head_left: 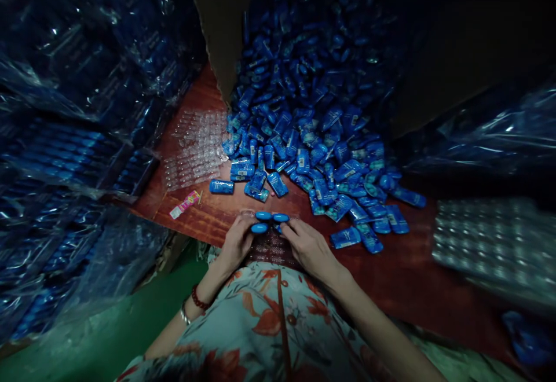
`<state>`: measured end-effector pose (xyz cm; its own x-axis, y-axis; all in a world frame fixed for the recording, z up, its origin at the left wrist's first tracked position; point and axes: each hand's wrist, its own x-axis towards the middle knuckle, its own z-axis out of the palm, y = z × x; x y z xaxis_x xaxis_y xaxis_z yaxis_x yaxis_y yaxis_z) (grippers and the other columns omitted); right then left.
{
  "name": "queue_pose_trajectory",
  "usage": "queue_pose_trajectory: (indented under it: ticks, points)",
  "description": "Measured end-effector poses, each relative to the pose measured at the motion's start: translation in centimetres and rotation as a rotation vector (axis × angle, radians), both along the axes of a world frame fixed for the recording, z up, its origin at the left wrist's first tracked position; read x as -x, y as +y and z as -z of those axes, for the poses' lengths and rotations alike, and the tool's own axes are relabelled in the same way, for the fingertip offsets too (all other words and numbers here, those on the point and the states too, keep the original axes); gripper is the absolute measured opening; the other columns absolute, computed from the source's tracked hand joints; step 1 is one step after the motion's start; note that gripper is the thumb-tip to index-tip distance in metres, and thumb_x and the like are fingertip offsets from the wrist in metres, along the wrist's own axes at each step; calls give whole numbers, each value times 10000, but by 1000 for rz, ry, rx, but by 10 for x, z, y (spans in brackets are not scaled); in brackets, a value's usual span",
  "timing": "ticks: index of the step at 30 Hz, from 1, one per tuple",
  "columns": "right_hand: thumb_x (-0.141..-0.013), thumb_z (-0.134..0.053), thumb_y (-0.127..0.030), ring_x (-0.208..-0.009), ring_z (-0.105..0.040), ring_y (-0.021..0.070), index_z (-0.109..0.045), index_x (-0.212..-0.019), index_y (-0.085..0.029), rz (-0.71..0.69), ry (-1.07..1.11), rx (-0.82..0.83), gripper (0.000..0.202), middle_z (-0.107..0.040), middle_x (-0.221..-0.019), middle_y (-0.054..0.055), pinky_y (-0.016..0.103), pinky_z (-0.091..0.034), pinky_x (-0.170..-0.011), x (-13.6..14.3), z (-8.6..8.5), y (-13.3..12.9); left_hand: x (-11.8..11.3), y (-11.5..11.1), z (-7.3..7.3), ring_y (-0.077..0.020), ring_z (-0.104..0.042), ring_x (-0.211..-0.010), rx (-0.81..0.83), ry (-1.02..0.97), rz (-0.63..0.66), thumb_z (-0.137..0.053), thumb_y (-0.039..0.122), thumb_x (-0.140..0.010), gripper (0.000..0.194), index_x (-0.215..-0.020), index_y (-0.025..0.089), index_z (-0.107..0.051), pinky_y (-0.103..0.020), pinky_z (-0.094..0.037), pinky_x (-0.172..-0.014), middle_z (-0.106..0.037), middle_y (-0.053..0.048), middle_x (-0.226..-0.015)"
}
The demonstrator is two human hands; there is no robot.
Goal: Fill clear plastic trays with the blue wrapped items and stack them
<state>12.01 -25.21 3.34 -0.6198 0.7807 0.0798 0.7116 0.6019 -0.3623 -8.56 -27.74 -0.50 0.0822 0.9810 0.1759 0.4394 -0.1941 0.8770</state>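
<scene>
A clear plastic tray [273, 250] with moulded pockets lies on the table close against my body. At its far end several small blue bottles stand with their oval ends up, one far left [263, 215] and one far right [281, 218]. My left hand [238, 240] is closed at the tray's left side, fingers on a nearer blue bottle [259, 228]. Opposite it, my right hand [306, 246] has its fingers pinched on another blue bottle [278, 228], which they mostly hide. Just beyond lies a loose blue bottle [221, 187] on its side.
A large heap of blue bottles [321, 156] spills from a cardboard box [217, 29]. Stacked clear trays lie left [195, 156] and right [486, 243]. Plastic-wrapped packs [65, 144] are piled at the left. A pink wrapper [185, 204] rests on the red tabletop [208, 217].
</scene>
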Motion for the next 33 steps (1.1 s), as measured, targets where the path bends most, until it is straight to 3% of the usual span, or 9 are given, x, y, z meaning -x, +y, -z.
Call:
queue_pose_trajectory:
  ticks: [6, 10, 13, 17, 22, 25, 28, 31, 33]
  points:
    - [-871, -416, -76, -912, -571, 197, -551, -1095, -179, -51, -162, -28, 281, -593, -979, 92, 325, -463, -819, 15, -11, 2, 6, 2, 8, -204, -578, -1012, -202, 258, 156, -355, 97, -889, 304, -1123, 161, -539, -429, -480, -904, -627, -112, -1005]
    - [-900, -475, -220, -918, -580, 203, -561, -1149, -176, -66, -127, -97, 268, -617, -991, 102, 327, -455, -802, 16, -9, 1, 8, 3, 0, -212, -566, -1022, -175, 390, 184, -354, 58, -867, 339, -1133, 149, -542, -425, -507, -871, -612, -120, -1004]
    - [-907, -481, -307, -862, -600, 185, -578, -1180, -200, -1, 15, -144, 309, -642, -937, 92, 289, -459, -729, 7, -5, 4, 9, 4, -4, -217, -552, -1054, -109, 426, 172, -367, 57, -867, 347, -1152, 158, -537, -437, -502, -886, -600, -123, -1051]
    - [-900, -396, -124, -859, -610, 160, -593, -1175, -216, 165, 184, -37, 350, -644, -950, 67, 254, -475, -731, 1, 0, 37, 10, 2, 3, -215, -554, -1088, -82, 376, 153, -362, 99, -896, 328, -1177, 175, -515, -451, -478, -935, -601, -110, -1091]
    - [-893, -375, -93, -1001, -578, 174, -578, -1155, -230, -61, 8, 161, 359, -628, -1074, 49, 274, -457, -812, 23, -4, 95, 8, -1, 8, -206, -598, -1043, -52, 243, 53, -452, 223, -912, 302, -1213, 201, -465, -385, -516, -886, -602, -88, -1116]
    - [-894, -353, -78, -973, -583, 186, -566, -1141, -179, -86, -172, 192, 341, -611, -1078, 87, 294, -442, -813, 38, -4, 108, 6, -2, -1, -220, -557, -1102, -182, 296, -41, -509, 249, -891, 346, -1230, 215, -448, -399, -495, -912, -556, -108, -1166]
    - [-906, -371, -124, -909, -595, 186, -586, -1064, -174, -108, -171, 216, 271, -605, -1047, 87, 294, -447, -775, 42, 3, 111, 0, 5, -17, -240, -509, -1148, -311, 405, -103, -541, 277, -873, 476, -1317, 221, -380, -407, -470, -920, -507, -145, -1236]
    - [-914, -386, -177, -897, -599, 183, -583, -1052, -186, -136, -43, 237, 241, -612, -1030, 75, 293, -458, -758, 32, 7, 108, -10, 24, -31, -286, -391, -1273, -353, 554, 25, -532, 327, -874, 570, -1388, 219, -313, -462, -363, -1011, -439, -159, -1358]
    - [-914, -387, -176, -920, -601, 175, -580, -1053, -181, -76, 82, 249, 238, -626, -1034, 74, 294, -462, -785, 13, 4, 99, -18, 39, -33, -302, -376, -1283, -334, 658, 161, -515, 365, -880, 537, -1377, 234, -357, -486, -301, -1040, -469, -127, -1356]
